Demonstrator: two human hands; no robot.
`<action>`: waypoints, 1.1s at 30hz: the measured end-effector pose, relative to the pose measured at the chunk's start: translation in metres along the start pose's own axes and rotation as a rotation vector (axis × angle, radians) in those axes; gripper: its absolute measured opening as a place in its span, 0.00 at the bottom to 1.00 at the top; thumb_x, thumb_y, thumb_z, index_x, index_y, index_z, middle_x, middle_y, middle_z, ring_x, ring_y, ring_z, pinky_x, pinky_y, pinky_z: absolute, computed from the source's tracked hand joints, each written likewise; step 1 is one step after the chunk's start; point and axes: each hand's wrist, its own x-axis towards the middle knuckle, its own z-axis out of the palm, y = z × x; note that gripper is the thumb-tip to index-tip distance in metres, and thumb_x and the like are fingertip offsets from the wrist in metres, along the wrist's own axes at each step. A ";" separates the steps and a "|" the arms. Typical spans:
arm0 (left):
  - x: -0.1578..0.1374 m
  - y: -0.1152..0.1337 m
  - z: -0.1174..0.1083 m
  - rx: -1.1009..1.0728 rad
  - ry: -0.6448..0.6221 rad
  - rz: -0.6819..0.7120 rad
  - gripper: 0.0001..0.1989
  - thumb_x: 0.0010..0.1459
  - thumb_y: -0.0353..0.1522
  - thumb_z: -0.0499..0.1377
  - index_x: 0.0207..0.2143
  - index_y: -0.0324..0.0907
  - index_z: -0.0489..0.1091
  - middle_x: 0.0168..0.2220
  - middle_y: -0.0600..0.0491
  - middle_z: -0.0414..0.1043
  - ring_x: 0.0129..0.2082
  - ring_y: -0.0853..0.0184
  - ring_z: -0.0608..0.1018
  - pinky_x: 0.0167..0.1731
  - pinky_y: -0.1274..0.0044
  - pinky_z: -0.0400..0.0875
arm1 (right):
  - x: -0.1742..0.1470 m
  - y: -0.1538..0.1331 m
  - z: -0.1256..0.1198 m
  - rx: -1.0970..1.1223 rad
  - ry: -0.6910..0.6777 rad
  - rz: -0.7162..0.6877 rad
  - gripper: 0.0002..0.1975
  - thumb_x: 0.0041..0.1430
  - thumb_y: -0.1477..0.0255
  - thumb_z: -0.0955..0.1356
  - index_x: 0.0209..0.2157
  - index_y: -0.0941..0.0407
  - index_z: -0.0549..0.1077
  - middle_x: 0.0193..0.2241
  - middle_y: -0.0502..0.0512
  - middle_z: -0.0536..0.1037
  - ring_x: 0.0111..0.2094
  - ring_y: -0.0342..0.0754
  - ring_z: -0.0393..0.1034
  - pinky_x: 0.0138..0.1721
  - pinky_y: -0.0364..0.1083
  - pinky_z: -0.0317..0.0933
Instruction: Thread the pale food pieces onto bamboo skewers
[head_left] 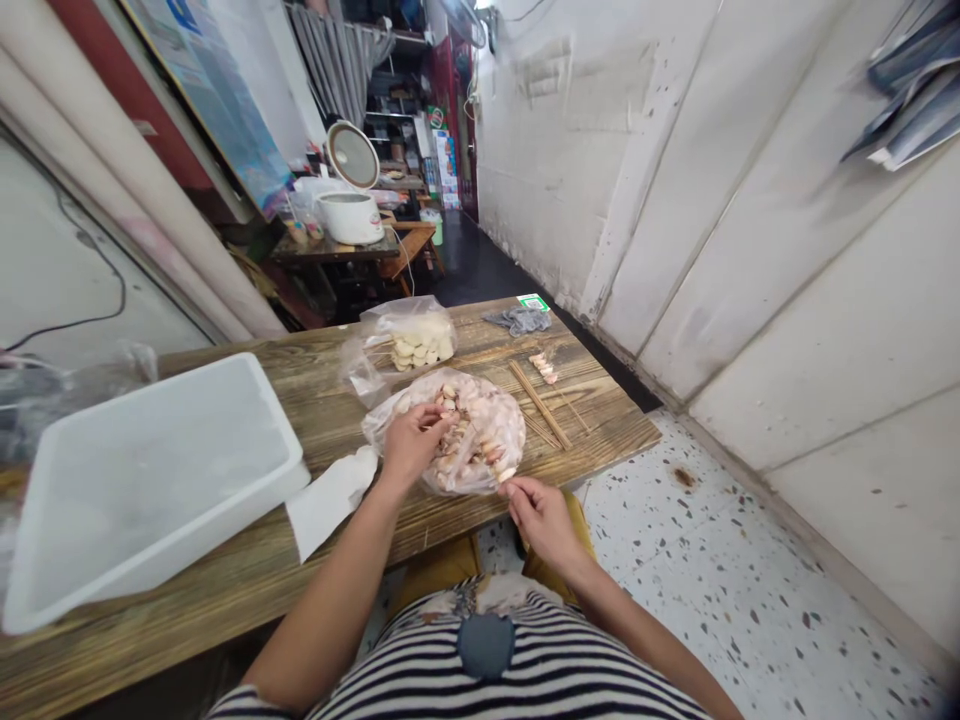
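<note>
Pinching a pale clove (507,475), R hand (541,515) is hovering; L hand (412,440) is resting at bagged cloves (491,455), grip unclear; 1 skewer (544,368) is lying loaded, lots waiting

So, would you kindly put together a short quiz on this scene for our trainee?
1. True or false: the lid of the white cooker in the background is raised.
2. Multiple choice: seen from the wearer's side, where is the white tub relative to the near plastic bag?
A) To its right
B) To its left
C) Underneath it
3. Open question: which hand has its fingers over the garlic cloves at the bag's opening?

Key: 1. True. 2. B. 3. The left hand; the right hand is at the bag's near right edge.
</note>
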 end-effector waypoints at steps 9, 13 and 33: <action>-0.018 0.012 0.011 -0.730 -0.122 -0.384 0.14 0.42 0.29 0.65 0.35 0.35 0.72 0.28 0.50 0.75 0.28 0.72 0.76 0.33 0.80 0.71 | -0.002 -0.001 0.004 -0.054 -0.056 -0.021 0.14 0.60 0.66 0.60 0.28 0.58 0.71 0.13 0.43 0.58 0.14 0.38 0.50 0.15 0.37 0.45; -0.025 0.014 0.017 -0.887 -0.145 -0.519 0.07 0.49 0.25 0.62 0.33 0.33 0.72 0.31 0.47 0.76 0.31 0.71 0.77 0.37 0.81 0.71 | -0.003 0.000 0.005 -0.098 -0.066 -0.039 0.13 0.59 0.67 0.60 0.27 0.59 0.71 0.14 0.44 0.59 0.15 0.38 0.51 0.16 0.37 0.46; -0.029 0.022 0.015 -1.054 -0.019 -0.589 0.04 0.53 0.21 0.57 0.26 0.33 0.70 0.28 0.48 0.76 0.31 0.70 0.78 0.39 0.78 0.74 | -0.005 -0.002 0.007 -0.066 -0.067 -0.037 0.14 0.60 0.66 0.61 0.28 0.59 0.72 0.15 0.45 0.60 0.16 0.39 0.52 0.17 0.37 0.46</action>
